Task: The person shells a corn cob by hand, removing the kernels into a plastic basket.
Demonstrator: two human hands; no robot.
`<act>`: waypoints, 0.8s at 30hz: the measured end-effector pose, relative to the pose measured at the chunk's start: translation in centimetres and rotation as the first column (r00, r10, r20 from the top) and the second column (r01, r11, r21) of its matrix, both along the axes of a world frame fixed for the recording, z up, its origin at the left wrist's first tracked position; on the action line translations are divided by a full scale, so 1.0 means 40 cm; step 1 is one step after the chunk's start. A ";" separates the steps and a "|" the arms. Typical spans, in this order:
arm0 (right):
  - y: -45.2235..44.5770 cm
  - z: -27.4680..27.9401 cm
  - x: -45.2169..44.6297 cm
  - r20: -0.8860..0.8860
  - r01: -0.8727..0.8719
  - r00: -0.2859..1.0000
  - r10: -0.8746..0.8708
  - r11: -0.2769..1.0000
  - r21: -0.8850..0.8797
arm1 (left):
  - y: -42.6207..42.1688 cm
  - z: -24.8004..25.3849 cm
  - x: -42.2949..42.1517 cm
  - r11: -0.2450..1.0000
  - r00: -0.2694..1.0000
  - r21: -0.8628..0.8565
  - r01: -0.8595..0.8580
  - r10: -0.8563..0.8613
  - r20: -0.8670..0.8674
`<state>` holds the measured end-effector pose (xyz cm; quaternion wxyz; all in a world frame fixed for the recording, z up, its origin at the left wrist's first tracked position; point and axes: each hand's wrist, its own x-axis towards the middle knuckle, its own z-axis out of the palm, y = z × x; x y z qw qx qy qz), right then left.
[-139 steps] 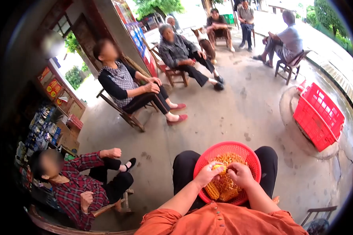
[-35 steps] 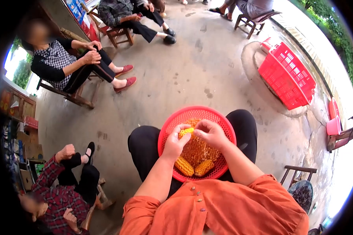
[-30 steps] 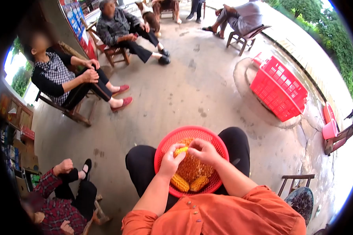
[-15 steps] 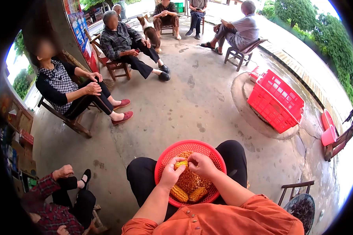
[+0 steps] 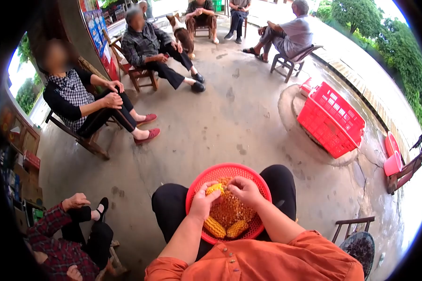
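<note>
Head view is showing me two bare hands working over a red perforated basket (image 5: pixel 229 168), which is resting in the wearer's lap between two dark-trousered knees. My left hand (image 5: pixel 201 202) is gripping an ear of corn (image 5: pixel 214 188), its thumb and fingers closing around the yellow cob above the basket's left side. My right hand (image 5: pixel 245 189) is hovering just beside that ear with its thumb and fingers bent toward each other; I cannot tell whether they are pinching a kernel or touching the cob. Loose kernels (image 5: pixel 234 208) are filling much of the basket below both hands, and two more ears, a left one (image 5: pixel 214 227) and a right one (image 5: pixel 237 228), are lying at the near side.

Farther out, a red crate (image 5: pixel 330 121) is standing on the floor ahead and to the right, with a pink bucket (image 5: pixel 393 164) sitting beyond its right end. To the left, a person in a checkered top (image 5: pixel 72 91) is sitting with both hands near the knees, and a person in a plaid shirt (image 5: pixel 61 239) is sitting nearer to me. Up ahead, a brown-and-white dog (image 5: pixel 183 36) is sitting among other seated people.
</note>
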<state>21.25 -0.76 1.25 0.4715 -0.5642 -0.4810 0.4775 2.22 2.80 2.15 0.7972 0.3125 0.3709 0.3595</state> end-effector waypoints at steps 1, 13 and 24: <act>0.001 -0.012 0.002 0.051 0.015 0.999 -0.018 0.998 0.058 | 0.001 0.003 0.001 1.000 1.000 -0.010 -0.024 0.024 0.008; -0.004 0.074 -0.006 0.260 -0.084 0.966 0.011 0.959 0.270 | 0.005 0.018 -0.004 0.996 0.993 -0.084 0.009 0.001 0.116; 0.001 0.090 0.002 0.421 -0.183 0.907 0.012 0.911 0.368 | 0.001 0.000 -0.003 0.997 0.997 0.016 0.075 -0.075 0.000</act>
